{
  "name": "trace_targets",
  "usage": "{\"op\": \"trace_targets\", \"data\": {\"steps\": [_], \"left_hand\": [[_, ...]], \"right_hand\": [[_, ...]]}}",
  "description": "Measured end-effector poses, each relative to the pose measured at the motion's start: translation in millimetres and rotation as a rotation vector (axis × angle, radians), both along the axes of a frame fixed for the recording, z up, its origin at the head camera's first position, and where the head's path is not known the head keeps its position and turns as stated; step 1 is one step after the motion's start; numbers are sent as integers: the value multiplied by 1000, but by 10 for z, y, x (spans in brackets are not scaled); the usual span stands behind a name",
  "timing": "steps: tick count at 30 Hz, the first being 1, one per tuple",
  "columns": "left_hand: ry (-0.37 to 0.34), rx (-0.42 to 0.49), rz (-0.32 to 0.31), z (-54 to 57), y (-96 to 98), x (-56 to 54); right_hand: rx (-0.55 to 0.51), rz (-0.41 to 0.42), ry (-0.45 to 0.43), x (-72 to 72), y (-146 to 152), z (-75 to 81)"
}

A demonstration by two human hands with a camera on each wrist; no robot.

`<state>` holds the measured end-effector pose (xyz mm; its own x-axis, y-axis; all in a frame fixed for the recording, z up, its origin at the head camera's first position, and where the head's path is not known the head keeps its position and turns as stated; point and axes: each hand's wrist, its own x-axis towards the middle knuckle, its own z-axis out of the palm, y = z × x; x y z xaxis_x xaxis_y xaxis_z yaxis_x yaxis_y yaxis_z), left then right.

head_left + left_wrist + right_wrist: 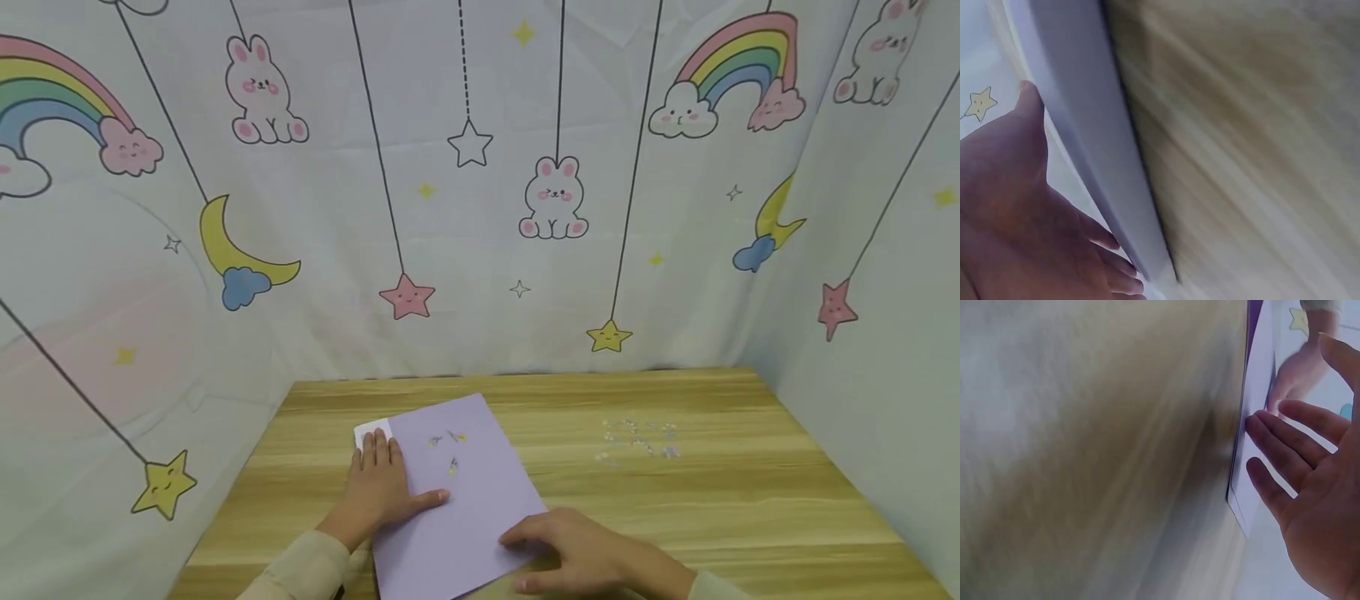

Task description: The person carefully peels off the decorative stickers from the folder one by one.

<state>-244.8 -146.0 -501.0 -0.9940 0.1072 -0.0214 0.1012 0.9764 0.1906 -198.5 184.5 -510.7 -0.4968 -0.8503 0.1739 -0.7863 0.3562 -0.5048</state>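
A purple, paper-like rectangle (480,533), seemingly a cover or sheet, lies tilted on the table with a white strip (372,428) at its top left corner. In the left wrist view its side appears as a pale, thick edge (1094,119). My left hand (382,487) rests flat across the left side, thumb spread over the purple. At the lower right edge my right hand (573,550) touches the purple surface, its fingers loosely bent and holding nothing. Several small flower-like pieces (453,465) lie on the purple, above my left thumb.
Several tiny pale flower-like pieces (637,437) lie on the wooden table (720,500) at the right, too small to make out well. A white cloth (480,333) printed with rabbits, stars and rainbows hangs behind the table and along both sides.
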Motion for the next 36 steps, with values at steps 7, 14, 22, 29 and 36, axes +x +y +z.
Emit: {"op": "trace_targets", "data": {"steps": [7, 14, 22, 29, 36], "left_hand": [[-41, 2, -41, 0, 142, -74], [-47, -12, -44, -31, 212, -112], [-33, -38, -65, 42, 242, -92], [-16, -51, -132, -124, 114, -199], [-89, -80, -196, -20, 135, -162]], "right_hand": [[-57, 84, -21, 62, -78, -60], [-87, 97, -175, 138, -164, -95], [-188, 60, -253, 74, -232, -83], [-184, -104, -243, -122, -314, -32], [-196, -216, -60, -417, -411, -35]]}}
